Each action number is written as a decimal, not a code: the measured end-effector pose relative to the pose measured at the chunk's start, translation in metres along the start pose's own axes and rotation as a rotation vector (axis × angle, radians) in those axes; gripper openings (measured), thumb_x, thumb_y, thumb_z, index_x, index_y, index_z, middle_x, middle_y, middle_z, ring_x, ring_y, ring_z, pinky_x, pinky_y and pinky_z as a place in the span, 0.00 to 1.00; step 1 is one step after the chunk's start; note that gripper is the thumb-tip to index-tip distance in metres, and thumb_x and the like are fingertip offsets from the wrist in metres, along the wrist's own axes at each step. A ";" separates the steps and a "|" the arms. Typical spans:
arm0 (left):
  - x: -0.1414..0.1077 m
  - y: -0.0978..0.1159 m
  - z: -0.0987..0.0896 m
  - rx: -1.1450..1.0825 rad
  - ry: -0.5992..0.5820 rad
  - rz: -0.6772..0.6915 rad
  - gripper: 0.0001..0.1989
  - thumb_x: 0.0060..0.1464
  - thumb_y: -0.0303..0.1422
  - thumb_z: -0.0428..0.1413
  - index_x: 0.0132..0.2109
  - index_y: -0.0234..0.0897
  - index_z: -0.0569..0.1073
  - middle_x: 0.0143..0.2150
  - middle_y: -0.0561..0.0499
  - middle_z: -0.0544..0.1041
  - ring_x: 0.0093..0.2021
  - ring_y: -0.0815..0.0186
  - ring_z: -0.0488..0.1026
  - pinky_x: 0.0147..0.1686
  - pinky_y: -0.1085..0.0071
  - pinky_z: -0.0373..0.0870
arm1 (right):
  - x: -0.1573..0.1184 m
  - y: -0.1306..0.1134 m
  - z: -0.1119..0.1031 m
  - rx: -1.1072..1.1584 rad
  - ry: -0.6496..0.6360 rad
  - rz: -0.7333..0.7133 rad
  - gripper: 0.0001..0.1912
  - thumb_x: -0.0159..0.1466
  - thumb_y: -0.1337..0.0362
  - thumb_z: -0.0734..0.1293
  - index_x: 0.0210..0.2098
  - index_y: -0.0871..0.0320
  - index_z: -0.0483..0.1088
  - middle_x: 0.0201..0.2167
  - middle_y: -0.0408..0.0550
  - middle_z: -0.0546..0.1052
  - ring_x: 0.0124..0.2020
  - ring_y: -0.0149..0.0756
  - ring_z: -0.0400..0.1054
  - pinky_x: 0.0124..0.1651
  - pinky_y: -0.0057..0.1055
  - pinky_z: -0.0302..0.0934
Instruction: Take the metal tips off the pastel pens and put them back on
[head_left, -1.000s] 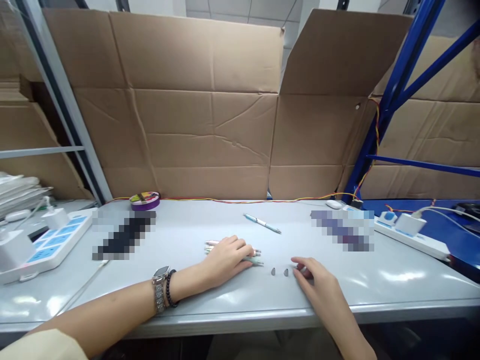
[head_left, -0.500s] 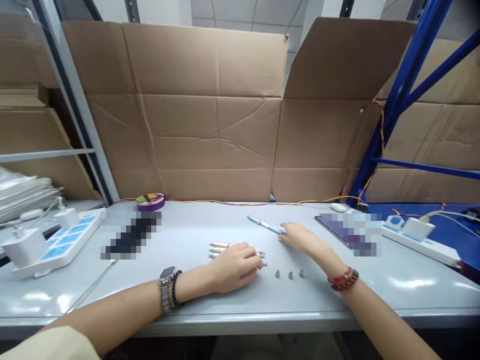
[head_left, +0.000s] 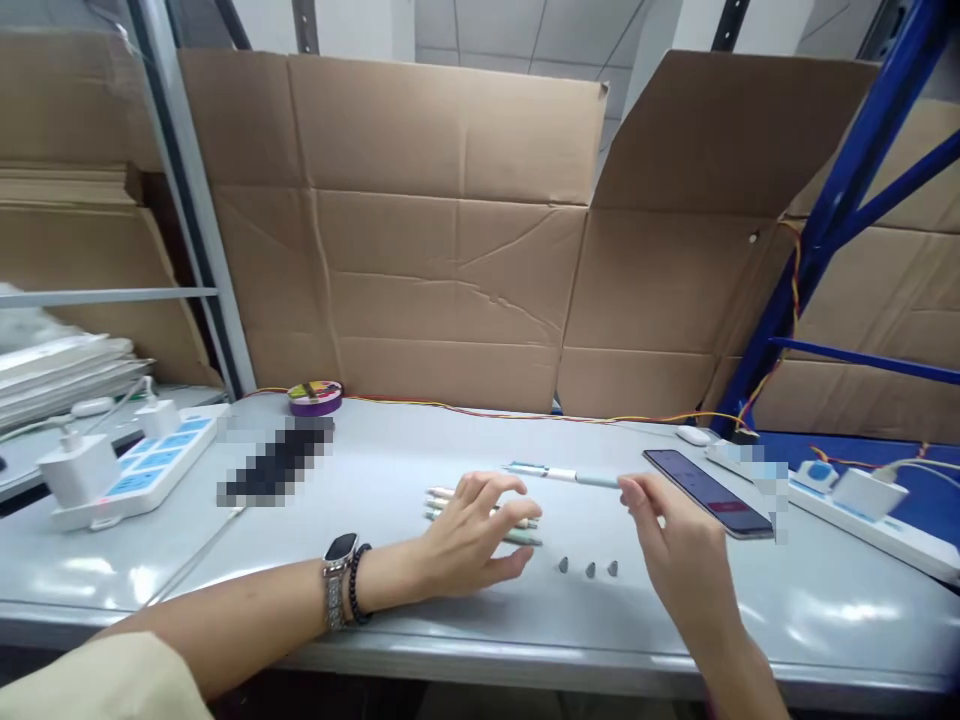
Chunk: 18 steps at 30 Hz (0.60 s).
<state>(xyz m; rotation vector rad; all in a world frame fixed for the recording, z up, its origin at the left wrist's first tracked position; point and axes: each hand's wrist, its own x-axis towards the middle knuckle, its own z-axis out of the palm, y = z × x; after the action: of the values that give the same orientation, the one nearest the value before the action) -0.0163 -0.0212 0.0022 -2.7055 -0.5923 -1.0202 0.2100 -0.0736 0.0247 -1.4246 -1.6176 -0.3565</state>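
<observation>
My right hand (head_left: 679, 545) pinches the right end of a light blue and white pen (head_left: 559, 474), whose tip points left. Beyond my left hand's fingertips, the pen lies across the middle of the view. My left hand (head_left: 476, 535) is open, its fingers curved and apart, over a row of several pens (head_left: 525, 538). The hand covers the middle of those pens, leaving only their ends visible. Between my two hands, three small grey cone-shaped pieces (head_left: 591, 570) stand on the grey table (head_left: 420, 650).
A phone (head_left: 709, 492) lies to the right, beside a power strip (head_left: 862, 515). At the left are another power strip (head_left: 161, 465) and a pixelated dark object (head_left: 277, 462). A purple tape roll (head_left: 315, 400) sits near the upright cardboard (head_left: 450, 270).
My right hand has drawn back towards me and to the right, turning the pen nearly level. My left hand's fingers have lifted and spread. The whole view has shifted slightly.
</observation>
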 end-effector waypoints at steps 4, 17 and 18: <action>-0.001 0.003 -0.001 0.021 -0.079 0.111 0.15 0.59 0.42 0.48 0.49 0.39 0.64 0.46 0.44 0.69 0.44 0.58 0.65 0.45 0.61 0.58 | -0.044 -0.032 0.009 0.150 -0.097 -0.069 0.16 0.67 0.58 0.55 0.26 0.56 0.65 0.20 0.42 0.68 0.21 0.32 0.62 0.25 0.26 0.56; -0.003 0.002 0.010 0.005 -0.357 0.177 0.23 0.65 0.43 0.34 0.30 0.37 0.65 0.21 0.51 0.70 0.22 0.64 0.66 0.21 0.70 0.53 | -0.070 -0.032 0.032 0.357 -0.287 -0.043 0.13 0.67 0.62 0.56 0.28 0.55 0.65 0.23 0.41 0.69 0.24 0.30 0.64 0.27 0.25 0.58; -0.004 0.002 0.010 0.005 -0.366 0.175 0.23 0.65 0.43 0.34 0.30 0.37 0.65 0.22 0.51 0.70 0.22 0.64 0.67 0.21 0.70 0.53 | -0.069 -0.033 0.030 0.394 -0.303 -0.021 0.10 0.66 0.62 0.56 0.32 0.55 0.66 0.25 0.42 0.71 0.26 0.31 0.66 0.28 0.25 0.60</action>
<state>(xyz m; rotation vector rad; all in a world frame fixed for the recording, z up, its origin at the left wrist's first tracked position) -0.0119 -0.0211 -0.0079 -2.8967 -0.4008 -0.4831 0.1610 -0.1044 -0.0338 -1.1969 -1.8231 0.1717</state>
